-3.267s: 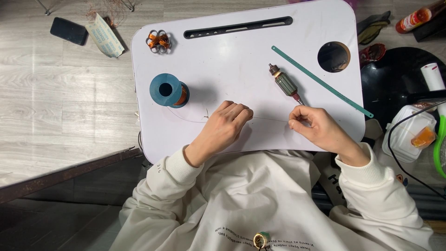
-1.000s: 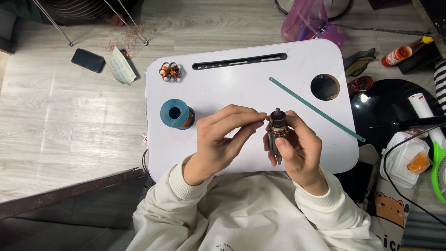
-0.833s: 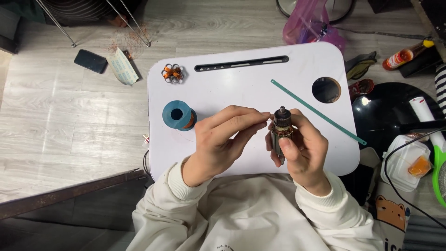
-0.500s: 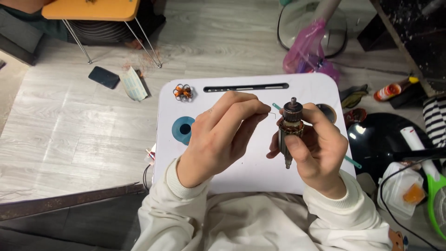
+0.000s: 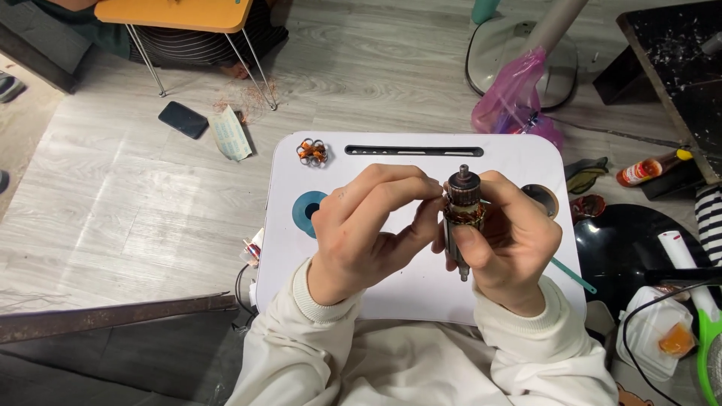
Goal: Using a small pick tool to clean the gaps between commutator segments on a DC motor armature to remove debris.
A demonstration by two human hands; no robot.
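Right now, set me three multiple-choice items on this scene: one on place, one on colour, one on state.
1. Where does the blue wire spool sit?
A. white lap table's left side
B. wooden floor
C. orange chair

2. What colour is the bag by the fan base?
A. green
B. pink
C. black

3. How is the copper-wound motor armature held?
A. flat on table
B. upright in right hand
C. hanging from wire

Answers: 1 A, it rests on the white lap table; 2 B, the plastic bag is pink; 3 B, the right hand grips it while left hand fingers touch its top.

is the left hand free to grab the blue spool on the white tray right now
Probably not at once: the left hand has its fingertips pinched at the motor rotor held in the right hand. The blue spool sits close beside it, unblocked.
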